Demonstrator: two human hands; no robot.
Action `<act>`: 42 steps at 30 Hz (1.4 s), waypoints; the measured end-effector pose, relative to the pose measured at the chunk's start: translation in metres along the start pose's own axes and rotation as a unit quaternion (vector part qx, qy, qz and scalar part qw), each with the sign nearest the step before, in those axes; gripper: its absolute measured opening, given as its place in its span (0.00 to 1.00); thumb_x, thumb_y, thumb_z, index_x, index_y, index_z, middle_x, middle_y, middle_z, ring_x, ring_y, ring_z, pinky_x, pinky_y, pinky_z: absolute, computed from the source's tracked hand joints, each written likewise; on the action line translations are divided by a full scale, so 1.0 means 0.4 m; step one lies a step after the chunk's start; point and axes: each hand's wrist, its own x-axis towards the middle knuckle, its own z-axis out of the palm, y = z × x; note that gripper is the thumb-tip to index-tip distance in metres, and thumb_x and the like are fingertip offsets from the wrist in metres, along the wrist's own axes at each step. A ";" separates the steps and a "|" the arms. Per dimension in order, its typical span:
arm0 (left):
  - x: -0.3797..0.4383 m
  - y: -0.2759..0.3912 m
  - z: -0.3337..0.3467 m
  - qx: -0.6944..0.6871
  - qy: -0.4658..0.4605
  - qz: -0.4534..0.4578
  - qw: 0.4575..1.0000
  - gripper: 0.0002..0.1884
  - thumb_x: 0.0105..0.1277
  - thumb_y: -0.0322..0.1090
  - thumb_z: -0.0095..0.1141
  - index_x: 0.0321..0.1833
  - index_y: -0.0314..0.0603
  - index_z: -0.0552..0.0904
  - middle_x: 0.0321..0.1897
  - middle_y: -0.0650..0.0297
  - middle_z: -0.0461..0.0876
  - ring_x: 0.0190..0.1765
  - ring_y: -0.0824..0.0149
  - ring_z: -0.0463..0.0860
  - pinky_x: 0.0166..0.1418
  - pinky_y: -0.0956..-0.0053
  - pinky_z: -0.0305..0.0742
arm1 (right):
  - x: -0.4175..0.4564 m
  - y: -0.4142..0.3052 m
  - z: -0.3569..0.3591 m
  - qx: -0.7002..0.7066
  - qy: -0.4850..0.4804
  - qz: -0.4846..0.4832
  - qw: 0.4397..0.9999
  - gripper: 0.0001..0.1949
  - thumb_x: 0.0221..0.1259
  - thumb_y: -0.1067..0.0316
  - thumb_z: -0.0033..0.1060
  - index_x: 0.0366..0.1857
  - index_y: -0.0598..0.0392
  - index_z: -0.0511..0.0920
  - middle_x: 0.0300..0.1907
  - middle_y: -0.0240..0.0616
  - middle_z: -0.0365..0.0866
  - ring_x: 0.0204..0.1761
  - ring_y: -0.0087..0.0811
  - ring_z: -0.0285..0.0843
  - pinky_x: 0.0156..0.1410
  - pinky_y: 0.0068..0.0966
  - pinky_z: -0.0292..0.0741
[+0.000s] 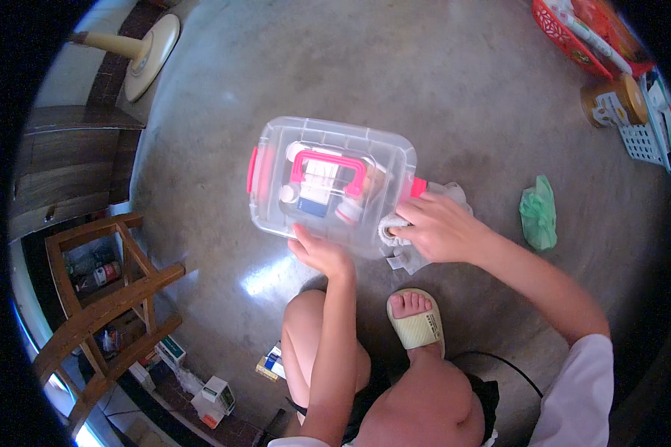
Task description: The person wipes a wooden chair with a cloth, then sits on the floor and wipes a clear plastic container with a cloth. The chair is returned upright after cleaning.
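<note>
A clear plastic storage box (274,212) with a pink carrying handle (330,159) and pink side latches is held up in front of me. Through its lid show white bottles (346,211) and a white and blue carton (313,201). My left hand (324,251) grips the near edge, thumb up on the lid. At the box's near right corner, my right hand (439,226) presses a bunched white cloth (392,229) against the plastic. More pale cloth or plastic film hangs below that hand; I cannot tell which.
A green plastic bag (538,215) lies on the concrete floor at the right. Beyond it stand a lidded jar (612,103), a pale blue basket (643,142) and a red basket (570,42). On the left are a wooden stool (112,302), cabinets (78,162) and small cartons (215,399).
</note>
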 end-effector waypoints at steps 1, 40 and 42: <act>-0.001 0.002 0.002 0.006 0.003 -0.002 1.000 0.25 0.68 0.46 0.46 0.53 0.26 0.65 0.50 0.50 0.70 0.50 0.60 0.71 0.55 0.65 0.67 | 0.005 0.004 0.000 -0.008 -0.003 -0.013 1.000 0.13 0.43 0.72 0.55 0.35 0.48 0.83 0.29 0.37 0.70 0.34 0.38 0.73 0.40 0.34 0.70; -0.007 0.008 0.002 -0.009 0.001 0.020 1.000 0.21 0.69 0.46 0.42 0.43 0.26 0.66 0.42 0.50 0.71 0.44 0.62 0.70 0.52 0.67 0.66 | -0.030 -0.103 0.068 0.090 0.271 0.376 0.882 0.15 0.48 0.77 0.50 0.41 0.60 0.79 0.35 0.48 0.74 0.39 0.48 0.74 0.44 0.36 0.71; -0.007 0.005 0.000 -0.018 -0.007 0.017 1.000 0.20 0.69 0.45 0.43 0.45 0.27 0.66 0.44 0.51 0.71 0.45 0.62 0.71 0.52 0.67 0.67 | -0.045 -0.092 0.073 0.162 0.325 0.391 0.846 0.15 0.49 0.79 0.47 0.43 0.61 0.78 0.38 0.49 0.75 0.40 0.51 0.74 0.46 0.36 0.71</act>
